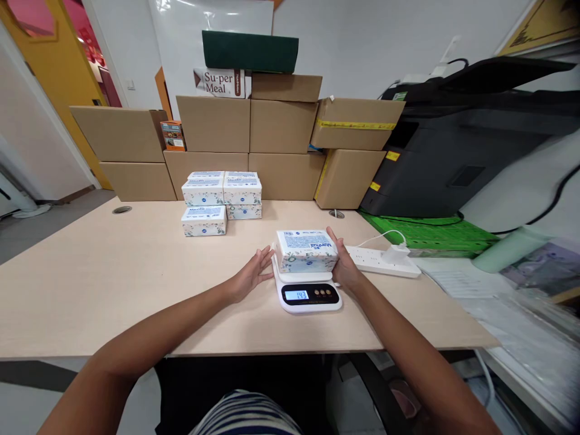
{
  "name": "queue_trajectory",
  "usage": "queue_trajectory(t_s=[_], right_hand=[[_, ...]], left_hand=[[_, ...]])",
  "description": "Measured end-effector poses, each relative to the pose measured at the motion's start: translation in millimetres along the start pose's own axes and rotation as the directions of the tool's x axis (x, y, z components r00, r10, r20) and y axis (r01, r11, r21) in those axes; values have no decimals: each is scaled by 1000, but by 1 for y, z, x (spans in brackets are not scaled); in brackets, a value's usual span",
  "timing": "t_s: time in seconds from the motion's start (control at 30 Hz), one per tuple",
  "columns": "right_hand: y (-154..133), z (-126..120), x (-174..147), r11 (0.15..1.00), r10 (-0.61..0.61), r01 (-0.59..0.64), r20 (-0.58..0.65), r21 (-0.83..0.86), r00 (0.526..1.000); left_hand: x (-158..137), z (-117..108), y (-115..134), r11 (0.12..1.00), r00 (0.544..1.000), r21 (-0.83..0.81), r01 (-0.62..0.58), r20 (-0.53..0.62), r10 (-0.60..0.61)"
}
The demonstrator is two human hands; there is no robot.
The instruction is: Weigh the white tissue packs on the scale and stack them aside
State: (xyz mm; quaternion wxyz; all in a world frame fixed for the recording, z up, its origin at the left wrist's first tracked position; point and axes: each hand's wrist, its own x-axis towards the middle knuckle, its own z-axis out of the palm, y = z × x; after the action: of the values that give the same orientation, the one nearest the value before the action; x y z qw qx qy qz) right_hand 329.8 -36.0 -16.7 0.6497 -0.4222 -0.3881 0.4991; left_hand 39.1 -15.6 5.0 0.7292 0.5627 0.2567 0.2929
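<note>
A white tissue pack [308, 252] with blue lettering and a floral print rests on the platform of a white kitchen scale [310, 307]. The lit display appears to read 143. My left hand [254, 275] is beside the left edge of the scale and pack, its fingers apart and stretched out, the tips close to or touching the edge. Along the pack's right side lies my right hand [345, 266], fingers extended and seemingly touching it; part of its grip side is hidden. Further back on the left stand several more tissue packs [203, 222], stacked in two layers.
Cardboard boxes [206, 175] line the table's back edge, topped by a dark green box [250, 52]. A white power strip [385, 264] with a plugged-in charger lies right of the scale. The black printer [453, 151] stands over a green mat [435, 235] at right.
</note>
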Motion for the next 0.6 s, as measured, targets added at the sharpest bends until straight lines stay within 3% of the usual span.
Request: queue_trajectory(t_s=[0.17,0.37,0.6], right_hand=[[-4,2,1,1000,-10,10,-14,17,1000],[-6,-5,14,991,-133,136,-223,-5,966],[-14,-15,20,976,-207,218,-342,-8,917]], left_hand=[[-1,3,0,999,997,-39,9,-74,-12],[-1,7,4,997,992,-75,31,-121,-40],[0,7,5,995,990,-89,34,-136,-46]])
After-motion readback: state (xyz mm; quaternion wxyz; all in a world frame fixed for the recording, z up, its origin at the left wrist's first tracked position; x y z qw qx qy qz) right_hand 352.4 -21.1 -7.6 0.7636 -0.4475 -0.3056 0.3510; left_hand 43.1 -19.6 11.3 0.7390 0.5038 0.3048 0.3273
